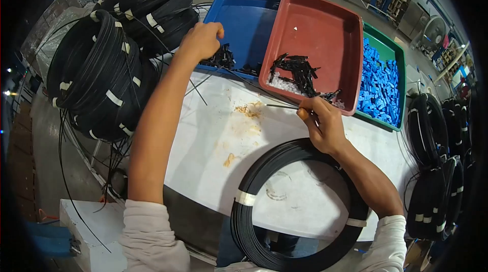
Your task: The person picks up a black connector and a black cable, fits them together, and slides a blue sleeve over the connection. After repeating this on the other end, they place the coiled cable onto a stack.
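"While your left hand (201, 40) reaches over the near left part of the blue tray (247, 23), is it holding anything?"

"Your fingers are bent there, above the small black parts (223, 57), but I can't tell whether that grip is closed on one."

"And your right hand (325, 122)?"

"Its grip is closed, thumb and fingers pinching a thin dark strand (280, 106) that points left over the white worktop (203, 140), just in front of the red tray (325, 28)."

"Where's the large black coil (242, 221) from you?"

"Right in front of you, partly on the worktop and reaching past its near edge, with pale bands (247, 198) around it. Your right hand is above its far side."

"What do your other trays hold?"

"The red one, between the other two, has black pieces (302, 73) and whitish bits (284, 85) along its near side. The green tray (378, 43), to its right, holds a heap of blue pieces (378, 84). You've also got stacked coils (96, 68) on your left and more coils (432, 185) on your right."
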`<state>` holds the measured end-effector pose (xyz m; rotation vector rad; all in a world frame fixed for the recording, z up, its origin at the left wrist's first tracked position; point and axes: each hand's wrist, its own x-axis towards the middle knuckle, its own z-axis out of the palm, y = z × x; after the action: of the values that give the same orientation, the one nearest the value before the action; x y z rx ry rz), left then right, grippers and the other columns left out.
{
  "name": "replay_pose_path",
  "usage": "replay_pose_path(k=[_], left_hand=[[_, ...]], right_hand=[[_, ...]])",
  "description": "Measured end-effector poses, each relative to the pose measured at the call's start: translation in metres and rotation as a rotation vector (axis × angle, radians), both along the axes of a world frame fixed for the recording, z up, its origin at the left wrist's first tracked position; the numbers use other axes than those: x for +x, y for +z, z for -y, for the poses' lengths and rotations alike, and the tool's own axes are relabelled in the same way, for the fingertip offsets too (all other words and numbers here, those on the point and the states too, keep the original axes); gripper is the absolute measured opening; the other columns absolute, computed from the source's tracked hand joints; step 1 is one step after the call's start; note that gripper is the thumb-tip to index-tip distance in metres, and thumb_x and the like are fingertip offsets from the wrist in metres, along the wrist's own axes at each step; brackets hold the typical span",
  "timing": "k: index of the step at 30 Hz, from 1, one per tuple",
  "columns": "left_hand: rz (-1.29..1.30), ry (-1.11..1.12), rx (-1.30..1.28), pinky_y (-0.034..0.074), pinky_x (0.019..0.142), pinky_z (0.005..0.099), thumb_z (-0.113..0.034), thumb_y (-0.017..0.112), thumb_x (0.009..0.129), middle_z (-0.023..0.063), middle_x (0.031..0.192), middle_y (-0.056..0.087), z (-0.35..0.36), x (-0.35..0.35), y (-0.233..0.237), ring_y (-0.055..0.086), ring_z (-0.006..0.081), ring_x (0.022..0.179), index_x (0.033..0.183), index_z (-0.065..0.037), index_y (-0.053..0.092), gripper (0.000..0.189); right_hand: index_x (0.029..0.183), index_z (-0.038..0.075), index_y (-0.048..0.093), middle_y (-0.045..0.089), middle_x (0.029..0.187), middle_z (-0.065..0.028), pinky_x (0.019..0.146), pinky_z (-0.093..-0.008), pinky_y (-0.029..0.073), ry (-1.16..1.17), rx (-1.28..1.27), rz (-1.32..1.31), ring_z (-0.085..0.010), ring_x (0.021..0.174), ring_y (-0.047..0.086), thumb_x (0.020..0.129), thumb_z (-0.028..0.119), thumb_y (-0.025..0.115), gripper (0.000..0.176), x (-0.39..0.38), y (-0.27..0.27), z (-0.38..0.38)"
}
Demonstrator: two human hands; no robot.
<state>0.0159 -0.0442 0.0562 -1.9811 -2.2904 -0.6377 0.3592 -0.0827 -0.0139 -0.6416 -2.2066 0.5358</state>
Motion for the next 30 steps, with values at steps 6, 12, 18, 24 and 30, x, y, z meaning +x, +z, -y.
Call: replay_pose_path(k=[6,12,18,24,30], left_hand=[[-0.023,-0.046,-0.157,0.054,0.074,0.0347,0.004,0.055,0.078,0.016,0.083,0.072,-0.059,-0.056,-0.021,0.071,0.025,0.078,0.094,0.0,0.07,0.022],[-0.061,-0.141,-0.069,0.055,0.078,0.0392,0.0,0.062,0.075,0.0154,0.09,0.072,-0.05,-0.065,-0.041,0.071,0.0318,0.086,0.093,-0.005,0.071,0.021],[0.141,-0.359,0.076,0.053,0.067,0.0319,0.005,0.057,0.073,0.0191,0.075,0.069,-0.046,-0.074,-0.048,0.069,0.0274,0.07,0.084,0.003,0.069,0.016],[-0.13,-0.41,-0.317,0.051,0.065,0.034,0.007,0.055,0.064,0.0129,0.068,0.069,-0.035,-0.042,-0.032,0.067,0.0255,0.066,0.073,0.003,0.07,0.018],[0.13,-0.666,-0.05,0.052,0.091,0.0345,0.018,0.046,0.067,0.014,0.117,0.071,-0.055,-0.036,-0.044,0.068,0.0267,0.109,0.121,-0.003,0.067,0.062]], right_hand=[[0.091,0.001,0.061,0.064,0.083,-0.0133,0.065,-0.0366,0.049,0.018,-0.102,0.049,-0.0309,0.074,0.063,0.088,0.004,0.067,0.007,0.002,0.004,0.002],[0.093,0.002,0.062,0.064,0.083,-0.0138,0.065,-0.0383,0.049,0.083,-0.167,0.132,-0.0315,0.074,0.065,0.086,0.004,0.069,0.01,0.001,0.006,0.001],[0.094,0.005,0.063,0.061,0.076,-0.0104,0.055,-0.0378,0.048,0.12,-0.124,0.222,-0.0284,0.061,0.063,0.086,0.006,0.071,0.012,-0.002,0.006,0.004],[0.095,0.005,0.063,0.06,0.075,-0.0095,0.054,-0.0367,0.048,0.133,-0.103,0.232,-0.0273,0.06,0.063,0.085,0.006,0.071,0.013,-0.003,0.006,0.003],[0.097,0.004,0.063,0.063,0.08,-0.0112,0.058,-0.0368,0.05,0.139,-0.129,0.214,-0.0282,0.066,0.065,0.083,0.004,0.07,0.016,0.0,0.005,0.001]])
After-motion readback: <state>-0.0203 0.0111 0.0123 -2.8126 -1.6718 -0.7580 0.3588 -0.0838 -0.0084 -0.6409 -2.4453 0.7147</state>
